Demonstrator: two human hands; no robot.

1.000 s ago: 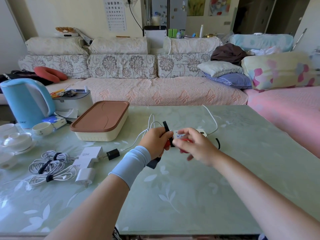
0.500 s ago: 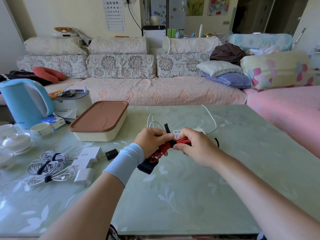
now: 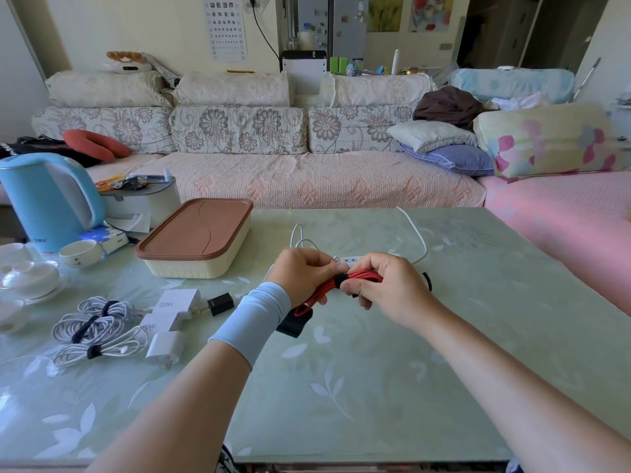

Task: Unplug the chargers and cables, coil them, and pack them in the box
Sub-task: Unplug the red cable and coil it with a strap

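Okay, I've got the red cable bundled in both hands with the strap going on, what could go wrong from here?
1. The black strap sits near one end of the red cable, so loops by your left hand may spring loose.
2. The box is lidded; opening it one-handed might drop the bundle.
3. A white cord runs behind your right hand and could snag.

- Power strip (image 3: 350, 260) mostly hidden behind both hands.
- Black charger (image 3: 293, 324) half tucked under the left wrist's sleeve.
- Red cable (image 3: 362, 276) ends buried inside the fists.
- White dishes (image 3: 24, 278) cut off at the left edge.
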